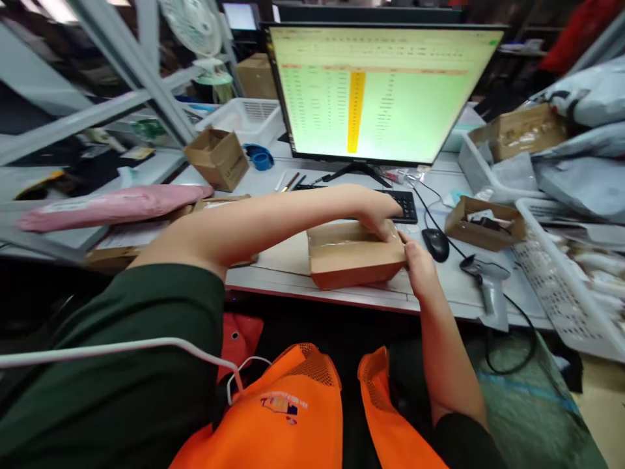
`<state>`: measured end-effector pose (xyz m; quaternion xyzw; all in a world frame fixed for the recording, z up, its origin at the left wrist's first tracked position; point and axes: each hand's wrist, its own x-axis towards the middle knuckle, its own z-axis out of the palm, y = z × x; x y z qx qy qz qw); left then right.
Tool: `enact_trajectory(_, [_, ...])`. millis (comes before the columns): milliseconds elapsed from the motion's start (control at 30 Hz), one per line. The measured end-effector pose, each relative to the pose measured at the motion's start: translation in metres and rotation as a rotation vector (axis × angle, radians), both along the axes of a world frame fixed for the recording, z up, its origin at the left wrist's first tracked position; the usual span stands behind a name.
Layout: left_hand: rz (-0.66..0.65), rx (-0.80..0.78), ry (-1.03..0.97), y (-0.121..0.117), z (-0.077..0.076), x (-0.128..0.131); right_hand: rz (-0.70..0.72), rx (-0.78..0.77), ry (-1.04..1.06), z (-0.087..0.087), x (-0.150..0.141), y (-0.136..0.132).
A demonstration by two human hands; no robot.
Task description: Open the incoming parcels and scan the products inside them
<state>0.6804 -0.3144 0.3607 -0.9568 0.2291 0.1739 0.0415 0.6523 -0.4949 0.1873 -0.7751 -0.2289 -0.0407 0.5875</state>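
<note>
A brown cardboard box (359, 257) rests on the desk near its front edge, its long side toward me. My left hand (381, 212) reaches across from the left, bent down at the wrist, with its fingers closed on the right end of the box; the fingertips are partly hidden. At that same end, my right hand (418, 264) grips the outer corner, thumb on top. Clear tape seems to shine along the rim there. Behind the box lies a black keyboard (403, 205), half covered by my left forearm.
A monitor (390, 98) stands behind. To the right are a mouse (435, 244), a barcode scanner (491, 286), a small open box (486, 225) and a white basket (561, 280). Leftward lie a pink package (117, 205), an open carton (217, 159) and blue tape (261, 157).
</note>
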Motion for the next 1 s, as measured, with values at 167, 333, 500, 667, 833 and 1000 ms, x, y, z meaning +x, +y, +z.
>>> enact_trajectory(167, [-0.069, 0.164, -0.010, -0.028, -0.003, -0.016, -0.052, 0.010, 0.087, 0.011, -0.015, 0.017])
enact_trajectory(333, [-0.087, 0.141, 0.001, -0.027, -0.008, -0.029, -0.051, 0.058, -0.011, 0.007, -0.019, 0.020])
enact_trajectory(500, [0.057, -0.105, 0.015, 0.004, 0.010, -0.010, -0.053, 0.113, -0.120, 0.002, -0.024, 0.017])
enact_trajectory(667, [0.237, -0.197, 0.079, 0.033, 0.011, 0.015, -0.017, 0.186, -0.267, -0.002, -0.030, 0.008])
enact_trajectory(833, [0.433, -0.112, -0.134, 0.043, -0.023, -0.011, 0.137, -0.098, -0.561, 0.035, -0.025, 0.005])
enact_trajectory(1000, [0.445, -0.330, -0.212, 0.054, -0.049, -0.015, 0.309, -0.672, -0.745, 0.098, -0.026, 0.012])
